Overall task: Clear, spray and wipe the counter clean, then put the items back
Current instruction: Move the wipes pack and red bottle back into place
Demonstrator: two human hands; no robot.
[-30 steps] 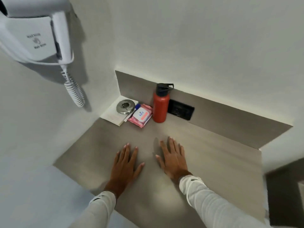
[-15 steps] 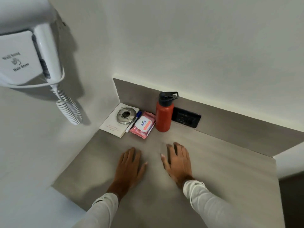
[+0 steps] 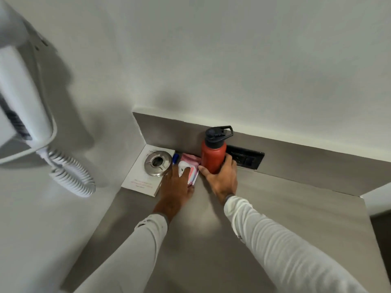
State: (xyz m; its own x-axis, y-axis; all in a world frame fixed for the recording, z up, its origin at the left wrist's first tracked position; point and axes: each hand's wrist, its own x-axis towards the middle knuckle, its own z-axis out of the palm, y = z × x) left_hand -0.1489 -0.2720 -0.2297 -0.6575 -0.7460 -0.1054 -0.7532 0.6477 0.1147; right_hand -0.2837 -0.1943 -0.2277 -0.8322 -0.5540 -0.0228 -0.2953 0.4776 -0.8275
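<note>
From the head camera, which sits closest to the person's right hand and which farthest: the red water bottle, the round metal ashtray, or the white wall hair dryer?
1. Red water bottle: gripped by the right hand, at the back wall.
2. Round metal ashtray: to the left, on a white booklet in the corner.
3. White wall hair dryer: far left, on the side wall.

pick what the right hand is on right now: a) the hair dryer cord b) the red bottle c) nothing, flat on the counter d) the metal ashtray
b: the right hand has its fingers and thumb curled round the lower part of the red bottle, which stands by the back wall, while the left hand reaches onto the pink packet.
</note>
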